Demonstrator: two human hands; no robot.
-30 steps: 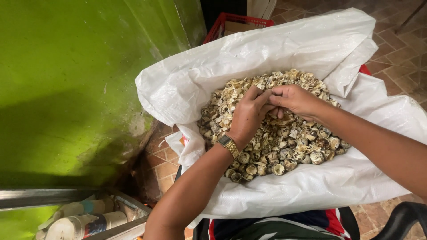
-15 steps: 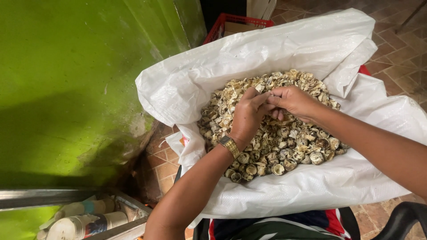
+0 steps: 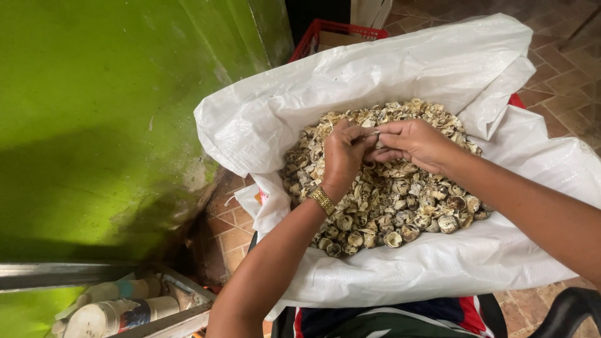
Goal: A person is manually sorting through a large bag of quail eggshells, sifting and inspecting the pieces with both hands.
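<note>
A big white woven sack [image 3: 400, 69] lies open in front of me, filled with a heap of small brownish shells and shell halves [image 3: 400, 194]. My left hand [image 3: 343, 156], with a gold watch on the wrist, hovers over the heap with its fingers curled. My right hand [image 3: 413, 143] meets it from the right. Between the fingertips of both hands a small pale shell piece [image 3: 375, 134] is pinched. Both forearms cross over the front rim of the sack.
A green painted wall [image 3: 106, 119] stands close on the left. A red crate [image 3: 325, 34] sits behind the sack. Bottom left, a metal-framed box [image 3: 181, 316] holds rolled containers. The floor is brick tile [image 3: 557, 69]. A dark chair arm [image 3: 563, 313] shows at bottom right.
Both hands have stayed over the middle of the heap. The fingers have shifted slightly around the small piece between them.
</note>
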